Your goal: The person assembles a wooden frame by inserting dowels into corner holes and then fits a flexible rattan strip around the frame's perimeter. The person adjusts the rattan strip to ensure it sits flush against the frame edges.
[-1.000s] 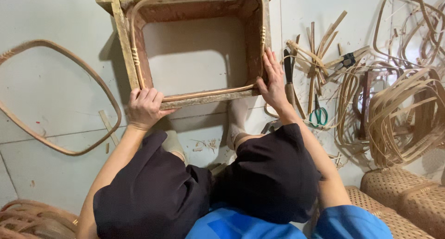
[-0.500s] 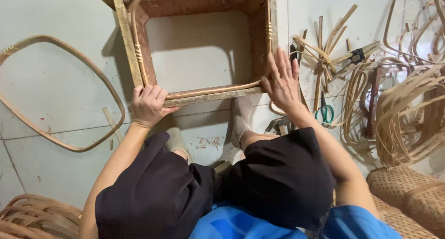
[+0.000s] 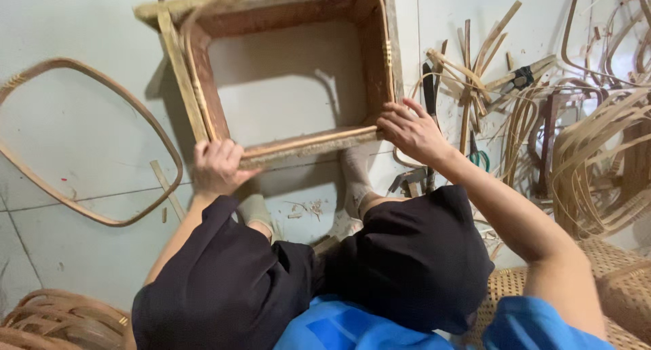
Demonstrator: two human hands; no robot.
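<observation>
Head view: the wooden frame [image 3: 285, 72], rectangular with a rattan band lining its inside, stands on the pale tiled floor [image 3: 74, 248] just ahead of the person's knees. The left hand [image 3: 215, 165] grips the lower left corner, fingers curled closed over the rail. The right hand [image 3: 410, 129] rests on the lower right corner, fingers loosely spread. A bent rattan hoop [image 3: 146, 129] lies left; rattan strips [image 3: 597, 167] pile right beside green-handled scissors [image 3: 480, 159]. No labels visible.
</observation>
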